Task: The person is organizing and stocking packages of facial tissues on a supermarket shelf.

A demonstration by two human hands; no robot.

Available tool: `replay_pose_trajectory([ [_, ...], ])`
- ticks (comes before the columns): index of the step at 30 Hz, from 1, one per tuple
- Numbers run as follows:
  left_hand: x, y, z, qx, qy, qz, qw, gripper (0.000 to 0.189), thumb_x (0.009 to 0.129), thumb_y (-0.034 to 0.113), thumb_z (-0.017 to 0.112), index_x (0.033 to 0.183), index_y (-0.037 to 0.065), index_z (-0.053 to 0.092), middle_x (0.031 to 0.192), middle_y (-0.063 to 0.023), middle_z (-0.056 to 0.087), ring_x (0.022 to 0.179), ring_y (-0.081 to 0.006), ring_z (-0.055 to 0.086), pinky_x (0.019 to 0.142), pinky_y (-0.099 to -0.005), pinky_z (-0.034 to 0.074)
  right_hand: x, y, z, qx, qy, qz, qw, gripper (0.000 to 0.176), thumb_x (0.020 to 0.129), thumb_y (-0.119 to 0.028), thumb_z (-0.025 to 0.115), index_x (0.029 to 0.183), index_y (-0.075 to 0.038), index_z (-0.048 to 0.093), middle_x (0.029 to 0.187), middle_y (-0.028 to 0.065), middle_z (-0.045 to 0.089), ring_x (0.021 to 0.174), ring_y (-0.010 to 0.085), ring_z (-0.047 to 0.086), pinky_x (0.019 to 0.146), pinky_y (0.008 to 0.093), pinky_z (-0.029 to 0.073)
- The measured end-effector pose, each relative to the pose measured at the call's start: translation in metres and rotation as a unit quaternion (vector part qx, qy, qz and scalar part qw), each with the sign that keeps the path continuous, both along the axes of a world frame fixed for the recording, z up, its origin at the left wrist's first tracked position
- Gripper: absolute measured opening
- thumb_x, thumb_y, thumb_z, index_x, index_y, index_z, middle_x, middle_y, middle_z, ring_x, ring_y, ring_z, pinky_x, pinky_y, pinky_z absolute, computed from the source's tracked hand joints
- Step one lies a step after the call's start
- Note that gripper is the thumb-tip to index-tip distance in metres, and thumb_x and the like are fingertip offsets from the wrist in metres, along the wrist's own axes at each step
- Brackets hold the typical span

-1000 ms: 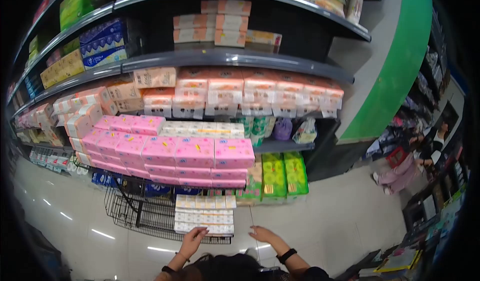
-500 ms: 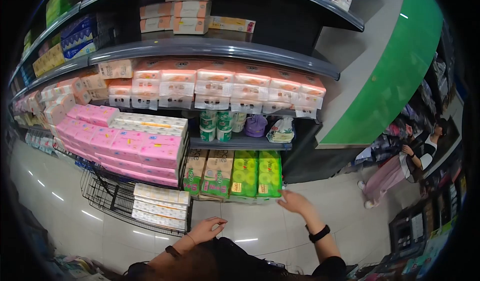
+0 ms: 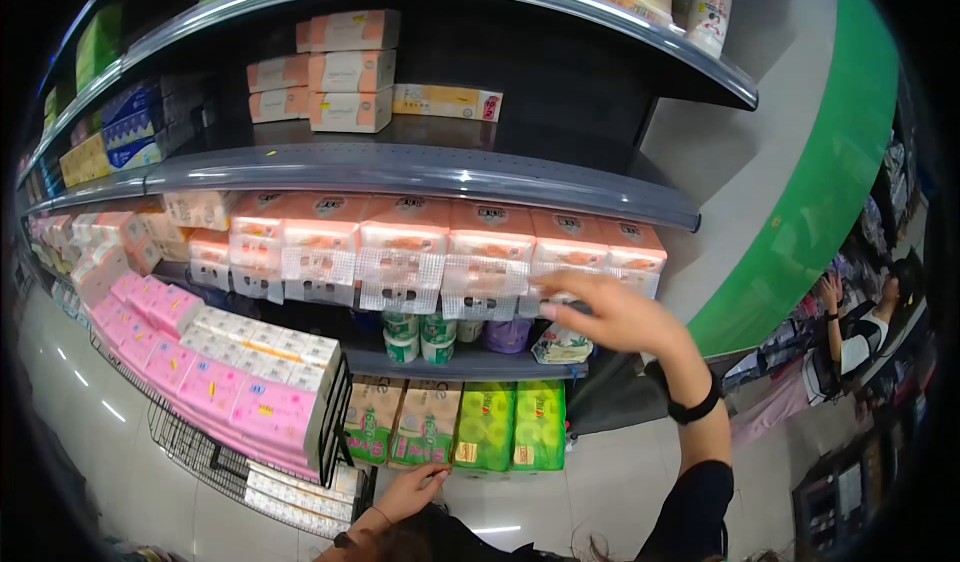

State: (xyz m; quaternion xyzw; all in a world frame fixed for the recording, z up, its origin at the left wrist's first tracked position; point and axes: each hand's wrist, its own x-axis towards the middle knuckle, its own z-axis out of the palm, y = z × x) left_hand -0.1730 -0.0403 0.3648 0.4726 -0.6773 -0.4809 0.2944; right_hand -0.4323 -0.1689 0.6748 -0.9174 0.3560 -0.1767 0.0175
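My right hand (image 3: 605, 309) reaches to the front of a row of peach-and-white tissue packs (image 3: 490, 245) on the middle shelf. Its fingers point left with the thumb apart below them, and the fingertips overlap the clear plastic wrapping at the right side of one pack. A dark band circles that wrist. Low in front of my body, my left hand (image 3: 405, 495) is loosely curled, thumb against the fingers, with nothing visible in it. Just beyond it stand brown toilet-roll packs (image 3: 424, 425) and green toilet-roll packs (image 3: 540, 425).
A wire rack (image 3: 190, 452) holding pink tissue packs (image 3: 215, 382) stands at the left. Green-and-white tubs (image 3: 437, 339) and a purple bag (image 3: 507, 335) sit on the lower shelf. Peach boxes (image 3: 350, 72) stand above. A person (image 3: 870, 337) is at the far right.
My right hand has risen from beside the green packs to the tissue row. My left hand stays low, its fingers closer together. The view has shifted, and the person at right has raised a hand.
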Motion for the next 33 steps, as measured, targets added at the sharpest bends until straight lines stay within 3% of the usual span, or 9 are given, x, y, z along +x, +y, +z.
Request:
replay_pose_trajectory([
  [5, 0.011, -0.054, 0.0, 0.09, -0.004, 0.064, 0.994, 0.032, 0.089, 0.026, 0.049, 0.113, 0.006, 0.055, 0.103, -0.0125, 0.06, 0.099, -0.0282, 0.056, 0.082, -0.0338, 0.044, -0.001, -0.116, 0.051, -0.029, 0.109, -0.049, 0.992, 0.045, 0.085, -0.03, 0.05, 0.114, 0.005, 0.051, 0.116, 0.0228, 0.052, 0.106, 0.0359, 0.051, 0.092, 0.0381, 0.04],
  [11, 0.034, -0.074, -0.027, 0.065, 0.009, 0.084, 0.994, 0.025, 0.089, 0.025, 0.05, 0.097, 0.003, 0.058, 0.092, -0.0163, 0.059, 0.09, -0.0327, 0.057, 0.075, -0.0382, 0.044, 0.034, -0.249, 0.079, -0.093, 0.12, -0.102, 0.983, 0.05, 0.086, -0.028, 0.051, 0.126, 0.0, 0.042, 0.124, 0.0224, 0.047, 0.114, 0.0338, 0.046, 0.097, 0.0349, 0.037],
  [13, 0.038, -0.076, -0.029, 0.026, -0.026, 0.106, 0.994, 0.026, 0.088, 0.026, 0.05, 0.094, 0.002, 0.059, 0.091, -0.0172, 0.059, 0.086, -0.0347, 0.058, 0.073, -0.039, 0.045, 0.049, -0.292, 0.086, -0.042, 0.129, -0.159, 0.978, 0.053, 0.084, -0.027, 0.052, 0.13, -0.003, 0.038, 0.126, 0.0221, 0.045, 0.116, 0.0334, 0.044, 0.098, 0.0347, 0.036],
  [18, 0.047, -0.075, -0.021, 0.076, -0.08, 0.184, 0.977, 0.037, 0.088, 0.032, 0.047, 0.115, 0.007, 0.049, 0.097, -0.0191, 0.059, 0.089, -0.0344, 0.058, 0.074, -0.0394, 0.046, 0.072, -0.391, 0.072, -0.047, 0.173, -0.218, 0.959, 0.065, 0.077, -0.034, 0.06, 0.13, -0.002, 0.038, 0.128, 0.0217, 0.044, 0.119, 0.0326, 0.042, 0.099, 0.0363, 0.034],
  [20, 0.048, -0.072, -0.03, 0.159, -0.116, 0.178, 0.964, 0.046, 0.087, 0.034, 0.045, 0.125, 0.009, 0.041, 0.1, -0.0187, 0.059, 0.094, -0.0337, 0.058, 0.078, -0.0398, 0.046, 0.08, -0.411, 0.067, -0.056, 0.171, -0.202, 0.963, 0.067, 0.076, -0.034, 0.061, 0.13, -0.002, 0.038, 0.128, 0.0215, 0.044, 0.119, 0.0323, 0.042, 0.1, 0.0364, 0.034],
  [24, 0.048, -0.079, -0.049, 0.156, -0.132, 0.183, 0.962, 0.048, 0.087, 0.035, 0.046, 0.126, 0.008, 0.041, 0.104, -0.0186, 0.059, 0.099, -0.033, 0.056, 0.083, -0.04, 0.044, 0.083, -0.428, 0.062, -0.021, 0.154, -0.202, 0.967, 0.079, 0.068, -0.04, 0.069, 0.128, 0.0, 0.038, 0.128, 0.0235, 0.041, 0.12, 0.0343, 0.041, 0.099, 0.0375, 0.035],
  [26, 0.046, -0.086, -0.035, 0.19, -0.09, 0.181, 0.961, 0.045, 0.088, 0.042, 0.044, 0.104, 0.002, 0.057, 0.104, -0.0209, 0.057, 0.095, -0.034, 0.056, 0.083, -0.0402, 0.043, 0.079, -0.434, 0.06, -0.02, 0.15, -0.195, 0.969, 0.087, 0.061, -0.046, 0.074, 0.125, 0.002, 0.041, 0.126, 0.0263, 0.04, 0.118, 0.0372, 0.04, 0.099, 0.0386, 0.034],
  [29, 0.048, -0.097, -0.045, 0.137, -0.098, 0.15, 0.974, 0.048, 0.088, 0.044, 0.044, 0.111, 0.003, 0.054, 0.108, -0.0197, 0.056, 0.103, -0.0317, 0.054, 0.087, -0.0395, 0.042, 0.075, -0.444, 0.054, -0.071, 0.148, -0.222, 0.961, 0.087, 0.06, -0.045, 0.075, 0.123, 0.004, 0.042, 0.123, 0.0266, 0.041, 0.118, 0.0377, 0.04, 0.099, 0.0385, 0.035],
  [33, 0.047, -0.094, -0.061, 0.096, -0.112, 0.151, 0.978, 0.042, 0.09, 0.037, 0.044, 0.111, 0.001, 0.053, 0.102, -0.0224, 0.058, 0.095, -0.0291, 0.056, 0.08, -0.0379, 0.044, 0.068, -0.455, 0.052, -0.108, 0.201, -0.218, 0.949, 0.083, 0.059, -0.049, 0.075, 0.115, 0.006, 0.048, 0.121, 0.0272, 0.044, 0.115, 0.0362, 0.043, 0.097, 0.0376, 0.036],
])
